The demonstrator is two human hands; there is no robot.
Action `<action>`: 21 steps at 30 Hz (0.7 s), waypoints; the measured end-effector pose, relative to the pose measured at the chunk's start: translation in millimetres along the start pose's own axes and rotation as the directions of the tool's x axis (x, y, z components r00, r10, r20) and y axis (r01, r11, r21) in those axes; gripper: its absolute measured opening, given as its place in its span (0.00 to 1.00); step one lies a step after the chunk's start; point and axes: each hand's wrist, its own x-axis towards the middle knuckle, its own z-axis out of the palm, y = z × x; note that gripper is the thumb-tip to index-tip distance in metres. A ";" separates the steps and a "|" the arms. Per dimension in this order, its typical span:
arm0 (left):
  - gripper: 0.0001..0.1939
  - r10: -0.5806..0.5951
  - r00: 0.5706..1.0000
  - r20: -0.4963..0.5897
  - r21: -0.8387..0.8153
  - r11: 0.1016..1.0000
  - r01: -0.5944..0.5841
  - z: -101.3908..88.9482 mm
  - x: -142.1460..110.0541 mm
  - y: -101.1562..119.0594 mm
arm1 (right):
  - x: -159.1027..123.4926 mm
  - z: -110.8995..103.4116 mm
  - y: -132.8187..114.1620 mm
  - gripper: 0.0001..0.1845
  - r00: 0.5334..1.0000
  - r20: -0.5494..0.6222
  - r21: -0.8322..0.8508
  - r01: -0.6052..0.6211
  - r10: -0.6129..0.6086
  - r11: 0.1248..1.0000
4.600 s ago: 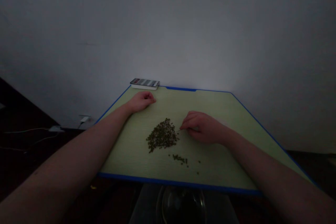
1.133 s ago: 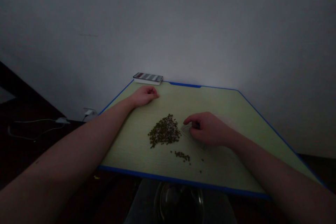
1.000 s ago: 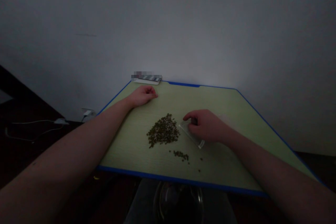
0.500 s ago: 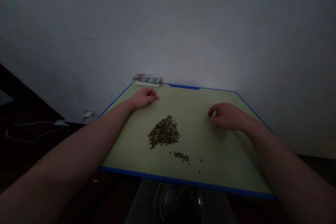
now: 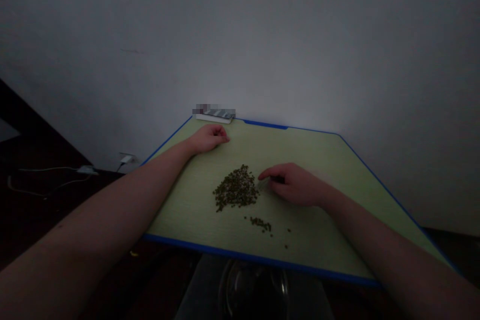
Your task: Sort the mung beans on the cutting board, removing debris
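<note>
My right hand [image 5: 294, 185] stands on a pale green board [image 5: 180, 210] at the right edge of a heap of small green-brown beans [image 5: 236, 188]. It grips a thin transparent plastic piece [image 5: 263, 184], mostly hidden by my fingers, whose tip nearly touches the heap. Nearer me lies a small scatter of the same beans [image 5: 260, 225]. My left hand [image 5: 209, 138] rests curled near the board's far left corner, holding nothing.
A blue strip edges the board. A phone [image 5: 219, 114] lies on a white box at the far corner, partly blurred. Below the near edge stands a glass bowl [image 5: 255, 290]. A wall socket [image 5: 127, 159] and white cables are at left.
My right hand has swung back left from the board's right side to the heap, carrying the transparent piece. My left hand and the beans have hardly moved.
</note>
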 end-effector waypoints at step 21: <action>0.10 0.014 1.000 -0.007 0.028 1.000 -0.014 -0.5 0.9 -2.3 | -10.9 -8.2 -6.6 0.17 0.996 0.070 -0.021 -0.049 0.051 0.999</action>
